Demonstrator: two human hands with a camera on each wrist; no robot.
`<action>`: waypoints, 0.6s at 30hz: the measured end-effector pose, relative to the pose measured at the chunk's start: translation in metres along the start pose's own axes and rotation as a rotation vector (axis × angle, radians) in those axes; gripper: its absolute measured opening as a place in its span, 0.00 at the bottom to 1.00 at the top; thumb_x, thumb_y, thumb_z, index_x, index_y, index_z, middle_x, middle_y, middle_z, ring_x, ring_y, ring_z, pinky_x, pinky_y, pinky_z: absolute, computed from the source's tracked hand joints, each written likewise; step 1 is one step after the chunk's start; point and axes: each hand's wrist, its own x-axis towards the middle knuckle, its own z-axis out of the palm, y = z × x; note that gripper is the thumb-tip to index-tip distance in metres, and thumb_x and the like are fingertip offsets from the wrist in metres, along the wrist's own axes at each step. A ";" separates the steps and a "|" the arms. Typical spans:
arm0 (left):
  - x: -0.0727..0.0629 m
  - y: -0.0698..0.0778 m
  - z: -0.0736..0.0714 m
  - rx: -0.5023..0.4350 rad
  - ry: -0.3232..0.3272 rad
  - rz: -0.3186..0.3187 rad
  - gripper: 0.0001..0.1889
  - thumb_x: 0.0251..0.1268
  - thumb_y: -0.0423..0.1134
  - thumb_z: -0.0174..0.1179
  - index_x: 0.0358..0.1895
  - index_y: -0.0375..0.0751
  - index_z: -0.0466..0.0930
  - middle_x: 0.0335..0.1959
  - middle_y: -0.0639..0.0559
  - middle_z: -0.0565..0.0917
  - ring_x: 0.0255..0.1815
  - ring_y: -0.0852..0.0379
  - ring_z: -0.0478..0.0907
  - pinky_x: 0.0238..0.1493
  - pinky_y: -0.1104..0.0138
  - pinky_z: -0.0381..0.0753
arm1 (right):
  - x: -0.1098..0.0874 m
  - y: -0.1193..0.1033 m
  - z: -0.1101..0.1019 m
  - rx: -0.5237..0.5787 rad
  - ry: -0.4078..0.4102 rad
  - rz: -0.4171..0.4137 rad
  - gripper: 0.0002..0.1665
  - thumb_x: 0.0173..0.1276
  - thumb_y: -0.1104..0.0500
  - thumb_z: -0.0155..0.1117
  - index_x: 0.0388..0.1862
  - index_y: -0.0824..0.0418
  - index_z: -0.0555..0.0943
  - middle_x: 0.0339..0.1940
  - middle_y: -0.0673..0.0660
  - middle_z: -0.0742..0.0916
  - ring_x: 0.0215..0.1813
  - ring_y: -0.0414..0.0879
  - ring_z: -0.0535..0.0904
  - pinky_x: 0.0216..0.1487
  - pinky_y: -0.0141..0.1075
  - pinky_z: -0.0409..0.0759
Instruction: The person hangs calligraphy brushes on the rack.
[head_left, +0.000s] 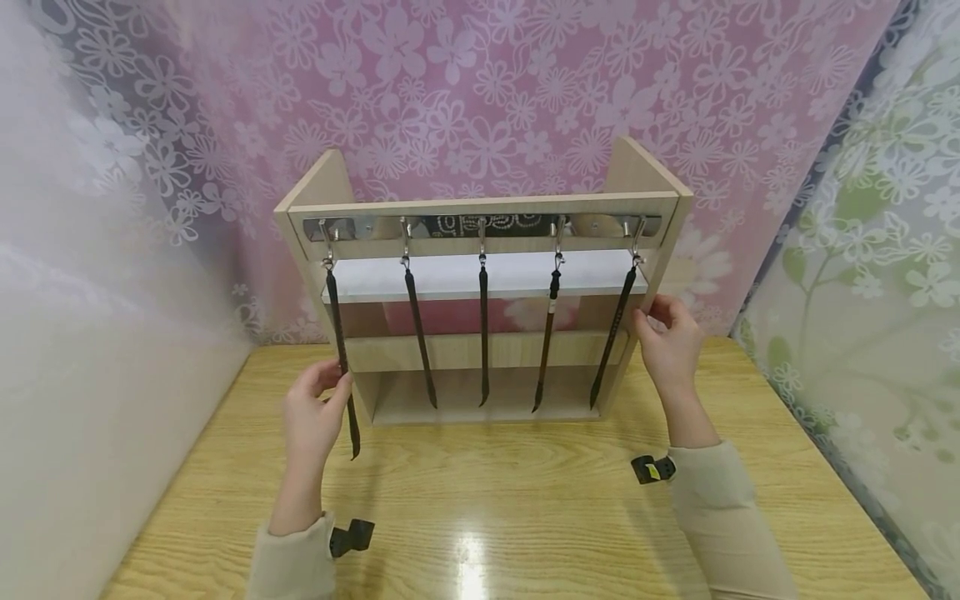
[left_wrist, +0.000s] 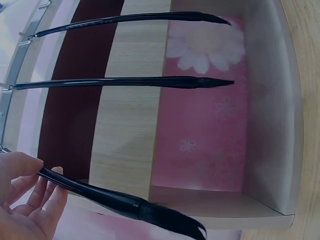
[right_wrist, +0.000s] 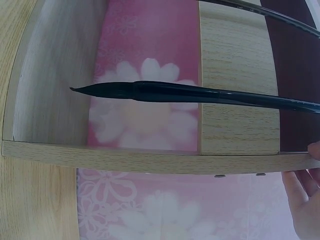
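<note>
In the head view my left hand (head_left: 313, 417) pinches the leftmost black calligraphy brush (head_left: 337, 321), which hangs from a hook with its tip down. The left wrist view shows the thumb and fingers on its slim handle (left_wrist: 75, 185), and its dark bristles (left_wrist: 167, 219) below them. With thumb and fingers on either side, my right hand (head_left: 671, 346) holds the right side panel (right_wrist: 150, 161) of a light wooden rack (head_left: 480, 204). Closest to that hand hangs the rightmost brush (head_left: 617, 321), untouched.
Between the outer brushes hang a second brush (head_left: 421, 333), a middle brush (head_left: 483, 333) and a brown-handled brush (head_left: 548, 329). A metal hook rail (head_left: 375, 227) runs along the rack's top. A white shelf (head_left: 450, 279) lies behind. The rack stands on a wooden table (head_left: 487, 500) before a floral curtain (head_left: 487, 100).
</note>
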 end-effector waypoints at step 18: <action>0.018 -0.033 0.012 -0.095 -0.055 0.004 0.10 0.55 0.28 0.58 0.41 0.28 0.76 0.35 0.40 0.79 0.36 0.63 0.74 0.34 0.80 0.74 | 0.009 0.035 0.006 0.012 0.003 -0.001 0.13 0.56 0.69 0.61 0.40 0.75 0.76 0.36 0.66 0.81 0.39 0.47 0.77 0.34 0.18 0.72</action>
